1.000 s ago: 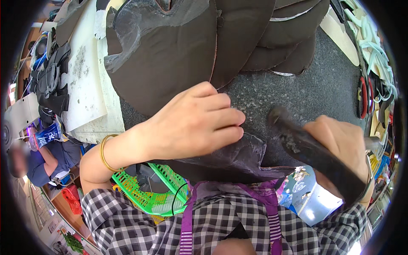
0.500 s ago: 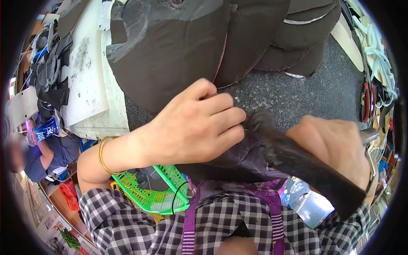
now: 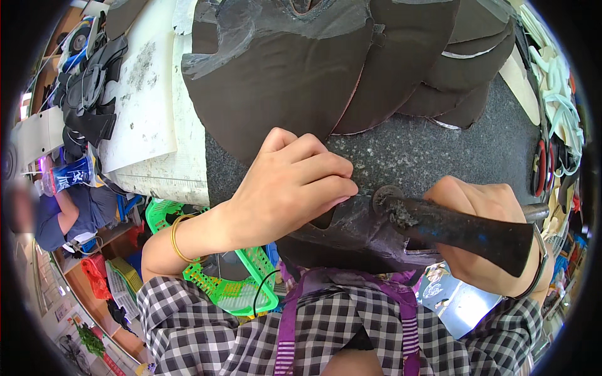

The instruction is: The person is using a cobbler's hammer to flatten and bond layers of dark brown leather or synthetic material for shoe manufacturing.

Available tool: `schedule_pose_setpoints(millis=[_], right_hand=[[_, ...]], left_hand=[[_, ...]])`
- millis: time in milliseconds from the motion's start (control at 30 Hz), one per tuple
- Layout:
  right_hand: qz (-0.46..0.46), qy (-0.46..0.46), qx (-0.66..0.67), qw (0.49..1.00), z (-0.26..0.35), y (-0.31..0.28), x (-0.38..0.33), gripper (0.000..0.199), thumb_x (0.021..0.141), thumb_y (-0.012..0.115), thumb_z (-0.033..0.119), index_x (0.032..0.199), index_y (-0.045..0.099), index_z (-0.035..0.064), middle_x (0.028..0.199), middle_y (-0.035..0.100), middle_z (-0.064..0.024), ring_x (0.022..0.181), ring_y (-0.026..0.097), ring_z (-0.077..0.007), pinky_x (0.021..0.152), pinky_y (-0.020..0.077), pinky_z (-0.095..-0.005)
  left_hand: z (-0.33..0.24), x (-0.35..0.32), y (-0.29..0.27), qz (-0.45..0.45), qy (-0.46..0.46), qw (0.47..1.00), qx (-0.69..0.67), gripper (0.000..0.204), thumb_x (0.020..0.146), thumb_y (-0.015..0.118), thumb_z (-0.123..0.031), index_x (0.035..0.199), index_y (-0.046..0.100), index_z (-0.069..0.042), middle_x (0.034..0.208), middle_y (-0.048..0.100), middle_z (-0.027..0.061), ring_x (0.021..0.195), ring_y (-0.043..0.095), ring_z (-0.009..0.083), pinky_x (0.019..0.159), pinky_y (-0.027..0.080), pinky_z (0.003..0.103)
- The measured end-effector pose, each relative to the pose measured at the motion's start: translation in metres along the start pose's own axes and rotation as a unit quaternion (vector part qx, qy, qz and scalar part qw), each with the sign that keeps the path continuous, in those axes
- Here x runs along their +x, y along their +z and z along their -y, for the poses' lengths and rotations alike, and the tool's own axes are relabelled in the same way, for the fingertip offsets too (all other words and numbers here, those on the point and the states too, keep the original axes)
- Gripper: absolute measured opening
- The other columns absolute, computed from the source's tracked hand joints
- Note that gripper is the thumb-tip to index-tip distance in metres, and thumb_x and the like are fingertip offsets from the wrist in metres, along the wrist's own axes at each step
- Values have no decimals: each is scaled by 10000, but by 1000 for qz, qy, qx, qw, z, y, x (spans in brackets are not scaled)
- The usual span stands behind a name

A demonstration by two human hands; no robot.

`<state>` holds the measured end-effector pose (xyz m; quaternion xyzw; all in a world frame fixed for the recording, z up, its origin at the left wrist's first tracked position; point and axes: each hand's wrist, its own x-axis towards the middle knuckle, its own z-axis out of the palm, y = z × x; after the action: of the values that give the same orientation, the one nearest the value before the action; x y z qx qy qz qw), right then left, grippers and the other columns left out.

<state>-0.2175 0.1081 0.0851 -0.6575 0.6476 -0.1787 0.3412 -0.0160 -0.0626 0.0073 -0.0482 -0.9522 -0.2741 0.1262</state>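
My right hand [image 3: 470, 197] is wrapped round the handle of a dark cobbler's hammer [image 3: 467, 233]. The hammer's round face is at a dark leather piece [image 3: 370, 232] along the near edge of the work surface, and its broad flared end points to the right. Just left of the hammer face, my left hand [image 3: 291, 188] has its fingers curled and pressed down on that same dark piece, pinching its edge. Further off lie several overlapping dark brown leather panels [image 3: 282, 94], the nearest one reaching under my left hand.
The grey speckled slab [image 3: 433, 150] carries the work. Red-handled scissors [image 3: 540, 166] lie at its right edge, beside pale strips [image 3: 558, 106]. White sheets [image 3: 141, 106] lie to the left. Below my left forearm is a green plastic basket [image 3: 251, 304]. Another person [image 3: 69, 213] sits at far left.
The hammer, blurred and steeply slanted before, now appears sharp and lies flatter, its flared end higher. My left fingers have shifted slightly along the dark piece. The whole view has moved a little.
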Motion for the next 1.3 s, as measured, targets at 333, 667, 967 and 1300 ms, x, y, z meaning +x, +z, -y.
schedule_pose_setpoints(millis=[333,667,967,1300], right_hand=[[7,1,-12,1000,-1,7,8,206,701,687,2,841,536,14,690,546,-129,601,590,-324,534,444,-393],[-23,0,-7,1000,-6,2,9,194,694,695,-1,822,551,25,682,561,-127,589,588,-326,541,452,-401],[4,-1,-27,1000,1,6,13,175,696,668,20,826,551,26,704,549,-110,597,590,-318,537,460,-403],[-14,-50,-75,996,-1,7,27,163,767,660,118,821,533,30,694,538,-111,570,585,-292,516,451,-388]], left_hand=[[-9,11,3,62,-29,982,174,236,706,724,-135,918,647,-67,912,634,27,676,580,174,568,487,299],[2,-6,10,-49,60,996,38,252,670,682,-155,914,693,-93,923,657,3,745,584,161,622,433,302],[5,-4,3,20,59,997,45,206,672,684,-137,871,687,-81,929,653,11,747,586,162,664,458,299],[-14,-5,0,13,57,994,93,201,620,697,-125,813,672,-77,929,654,26,763,592,185,674,455,335]])
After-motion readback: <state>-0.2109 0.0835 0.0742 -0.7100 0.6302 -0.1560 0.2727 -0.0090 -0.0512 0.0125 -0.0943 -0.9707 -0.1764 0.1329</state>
